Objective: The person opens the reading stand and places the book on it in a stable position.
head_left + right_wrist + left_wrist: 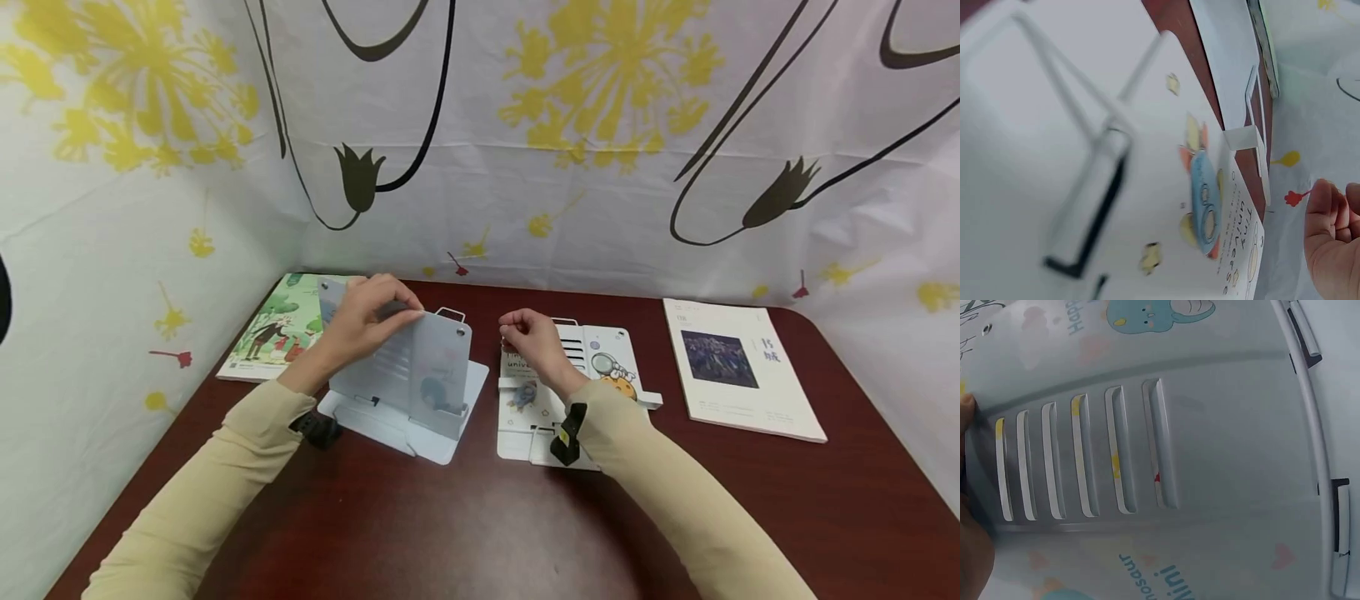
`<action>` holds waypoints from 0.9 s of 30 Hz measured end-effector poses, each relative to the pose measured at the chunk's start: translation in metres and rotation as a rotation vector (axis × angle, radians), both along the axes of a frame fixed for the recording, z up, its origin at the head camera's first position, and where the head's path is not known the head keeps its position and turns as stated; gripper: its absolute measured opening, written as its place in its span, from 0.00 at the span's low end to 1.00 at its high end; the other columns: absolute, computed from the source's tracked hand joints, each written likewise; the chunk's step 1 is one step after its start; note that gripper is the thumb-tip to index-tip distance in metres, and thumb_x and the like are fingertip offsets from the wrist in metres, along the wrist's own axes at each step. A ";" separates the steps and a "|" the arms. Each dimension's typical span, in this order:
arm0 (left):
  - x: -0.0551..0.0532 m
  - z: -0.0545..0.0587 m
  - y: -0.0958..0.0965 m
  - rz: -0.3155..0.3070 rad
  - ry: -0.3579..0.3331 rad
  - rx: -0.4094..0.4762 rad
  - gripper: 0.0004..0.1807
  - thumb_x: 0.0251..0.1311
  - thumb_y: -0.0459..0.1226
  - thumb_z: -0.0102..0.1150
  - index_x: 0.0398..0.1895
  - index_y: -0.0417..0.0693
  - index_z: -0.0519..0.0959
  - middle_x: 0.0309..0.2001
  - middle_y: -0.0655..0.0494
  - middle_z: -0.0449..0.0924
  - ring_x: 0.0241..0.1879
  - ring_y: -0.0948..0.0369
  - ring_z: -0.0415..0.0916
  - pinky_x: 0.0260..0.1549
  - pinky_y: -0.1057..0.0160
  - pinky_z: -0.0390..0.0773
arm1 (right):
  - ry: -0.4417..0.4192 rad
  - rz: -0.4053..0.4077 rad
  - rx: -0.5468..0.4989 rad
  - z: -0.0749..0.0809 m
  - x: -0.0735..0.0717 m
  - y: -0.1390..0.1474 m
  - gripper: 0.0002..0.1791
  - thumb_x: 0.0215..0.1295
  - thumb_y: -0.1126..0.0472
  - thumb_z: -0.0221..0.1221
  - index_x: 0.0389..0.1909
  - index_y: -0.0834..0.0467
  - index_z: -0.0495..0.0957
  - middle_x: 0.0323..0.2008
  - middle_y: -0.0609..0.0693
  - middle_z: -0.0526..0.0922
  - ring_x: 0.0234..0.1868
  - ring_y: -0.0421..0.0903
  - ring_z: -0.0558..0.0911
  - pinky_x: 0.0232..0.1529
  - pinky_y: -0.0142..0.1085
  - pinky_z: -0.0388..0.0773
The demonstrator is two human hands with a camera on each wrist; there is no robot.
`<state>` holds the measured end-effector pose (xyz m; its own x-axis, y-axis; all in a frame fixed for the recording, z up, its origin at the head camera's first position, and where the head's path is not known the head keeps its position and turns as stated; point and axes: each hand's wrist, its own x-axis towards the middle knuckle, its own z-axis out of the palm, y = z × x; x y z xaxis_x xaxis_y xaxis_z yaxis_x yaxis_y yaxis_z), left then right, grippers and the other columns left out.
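On the left, a light metal book stand [390,367] has its back panel raised at a tilt above its flat base. My left hand [369,321] grips that panel's top edge. Slots, a blue dinosaur and lettering show on the panel [1229,444] in the left wrist view. To its right, a second book stand [517,421] with an astronaut print lies folded flat. Above its upper left part hovers my right hand [536,342], fingers loosely curled. The right wrist view shows this hand [1335,244] apart from the stand's printed face [1166,181], with nothing visibly held.
A green illustrated book [258,337] lies at the back left, partly behind the raised panel. At the right lies a white book [720,400] with a dark picture. The dark red table [450,525] meets a patterned cloth [480,192] behind and at the sides.
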<state>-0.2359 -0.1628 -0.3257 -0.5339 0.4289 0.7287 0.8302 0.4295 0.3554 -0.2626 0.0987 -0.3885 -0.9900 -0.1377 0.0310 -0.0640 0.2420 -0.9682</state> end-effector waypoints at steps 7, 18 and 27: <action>0.006 0.001 -0.010 -0.110 0.038 0.016 0.12 0.43 0.24 0.69 0.29 0.49 0.81 0.28 0.58 0.81 0.29 0.65 0.73 0.35 0.66 0.62 | -0.031 0.046 0.121 0.002 -0.020 -0.015 0.11 0.66 0.68 0.53 0.46 0.70 0.75 0.37 0.59 0.79 0.36 0.51 0.82 0.42 0.41 0.81; 0.021 0.004 -0.023 -0.290 0.038 0.040 0.07 0.58 0.41 0.63 0.27 0.48 0.82 0.28 0.57 0.81 0.30 0.64 0.76 0.31 0.67 0.69 | 0.047 0.128 0.621 -0.002 -0.044 -0.039 0.09 0.63 0.67 0.57 0.41 0.66 0.81 0.39 0.59 0.83 0.34 0.51 0.84 0.35 0.35 0.79; 0.036 0.004 -0.034 -0.270 -0.020 0.034 0.10 0.59 0.45 0.61 0.27 0.50 0.81 0.28 0.61 0.80 0.33 0.67 0.74 0.38 0.65 0.65 | 0.128 0.178 0.916 -0.012 -0.051 -0.054 0.04 0.61 0.69 0.57 0.32 0.65 0.80 0.35 0.58 0.83 0.35 0.54 0.81 0.37 0.41 0.78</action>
